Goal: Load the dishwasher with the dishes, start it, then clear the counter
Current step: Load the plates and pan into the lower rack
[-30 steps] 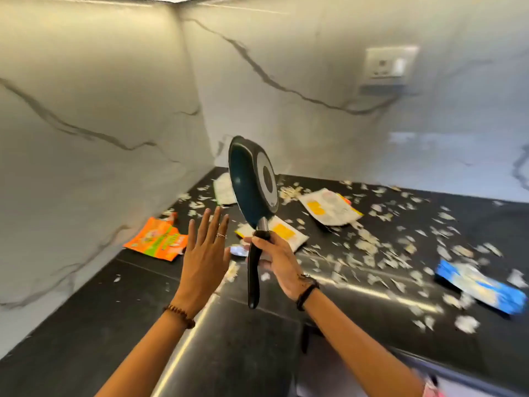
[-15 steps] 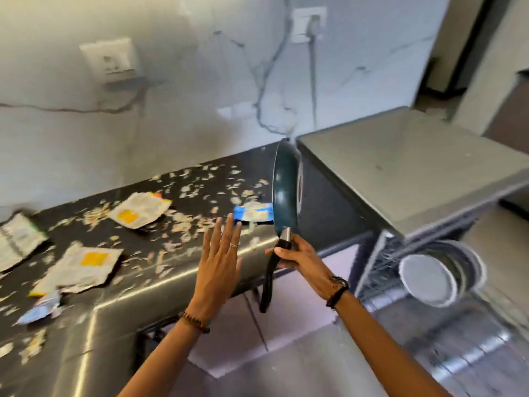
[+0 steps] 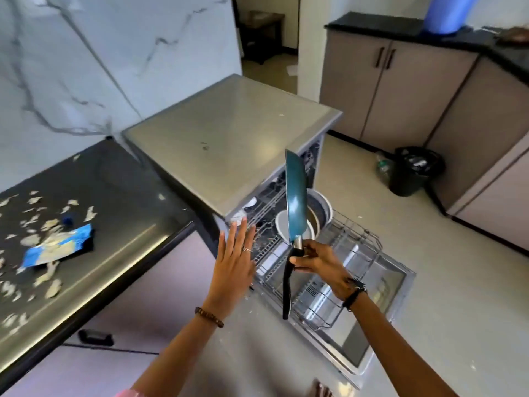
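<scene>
My right hand point(image 3: 320, 263) grips the black handle of a teal frying pan point(image 3: 296, 203), held upright and edge-on above the pulled-out lower rack point(image 3: 352, 253) of the open dishwasher point(image 3: 229, 144). Plates and bowls point(image 3: 320, 207) stand at the back of that rack. My left hand point(image 3: 233, 262) is raised flat with straight fingers, left of the pan, holding nothing. The black counter point(image 3: 120, 202) at left carries torn paper scraps point(image 3: 48, 224) and a blue wrapper point(image 3: 57, 247).
The dishwasher door point(image 3: 380, 319) lies open across the floor in front of me. A black bin point(image 3: 415, 170) stands by grey cabinets point(image 3: 400, 90) at right. A blue container point(image 3: 449, 12) sits on the far counter. A doorway opens behind the dishwasher.
My view has swung right from the littered counter to the open dishwasher. The pan, still in my right hand, has travelled with it and now hangs over the lower rack.
</scene>
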